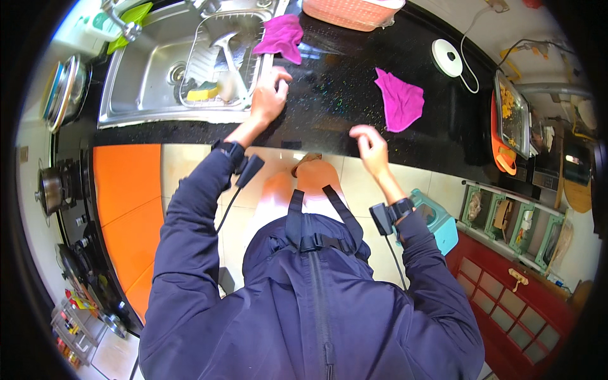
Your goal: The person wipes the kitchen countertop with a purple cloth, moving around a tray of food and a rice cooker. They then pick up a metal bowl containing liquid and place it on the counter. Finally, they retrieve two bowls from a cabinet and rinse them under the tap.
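Observation:
My left hand (pixel 270 99) hovers at the right rim of the stainless steel sink (pixel 152 61), its fingers loosely curled with nothing seen in them. Just beyond it, a magenta cloth (pixel 282 38) drapes over the sink's rim onto the black speckled countertop (pixel 327 80). My right hand (pixel 373 149) is over the counter's front edge, fingers bent and holding nothing visible. A second magenta cloth (pixel 401 102) lies crumpled on the counter, beyond that hand and to its right, apart from it.
Inside the sink, a wire rack (pixel 194 57) holds a long-handled utensil (pixel 232 61) and a yellow sponge (pixel 203 91). A pink basket (pixel 354 14) stands at the back. A white round corded device (pixel 446 57) and an orange-based tray of food (pixel 508 109) are rightward. A teal stool (pixel 439 228) stands below.

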Demonstrator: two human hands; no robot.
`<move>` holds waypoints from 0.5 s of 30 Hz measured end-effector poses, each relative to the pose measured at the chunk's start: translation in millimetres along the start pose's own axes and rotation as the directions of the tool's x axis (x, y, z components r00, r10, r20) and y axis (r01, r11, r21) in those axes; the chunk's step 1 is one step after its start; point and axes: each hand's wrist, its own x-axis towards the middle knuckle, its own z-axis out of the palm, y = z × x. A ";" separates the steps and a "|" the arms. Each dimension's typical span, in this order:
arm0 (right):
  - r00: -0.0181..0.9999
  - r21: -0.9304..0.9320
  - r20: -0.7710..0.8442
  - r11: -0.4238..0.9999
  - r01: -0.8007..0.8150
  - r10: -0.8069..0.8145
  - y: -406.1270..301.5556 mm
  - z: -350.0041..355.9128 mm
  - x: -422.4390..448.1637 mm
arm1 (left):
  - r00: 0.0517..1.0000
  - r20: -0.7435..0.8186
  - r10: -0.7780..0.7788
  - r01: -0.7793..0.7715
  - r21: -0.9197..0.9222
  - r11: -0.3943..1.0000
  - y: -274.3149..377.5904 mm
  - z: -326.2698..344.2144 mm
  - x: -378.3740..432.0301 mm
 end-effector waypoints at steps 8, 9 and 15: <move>0.574 0.812 0.341 0.074 -0.578 0.745 43.4 65.7 -85.7 | 0.579 0.749 -0.322 0.731 -0.301 0.612 10.2 -32.4 -132.2; 0.566 0.886 0.323 -0.032 -0.462 0.759 48.9 66.5 -83.2 | 0.437 0.797 -0.416 0.850 -0.215 0.481 2.6 -29.6 -139.9; 0.470 0.968 0.216 -0.251 0.013 0.856 56.5 54.0 -71.4 | 0.292 0.739 -0.608 0.837 -0.505 -0.212 -14.4 15.4 -163.3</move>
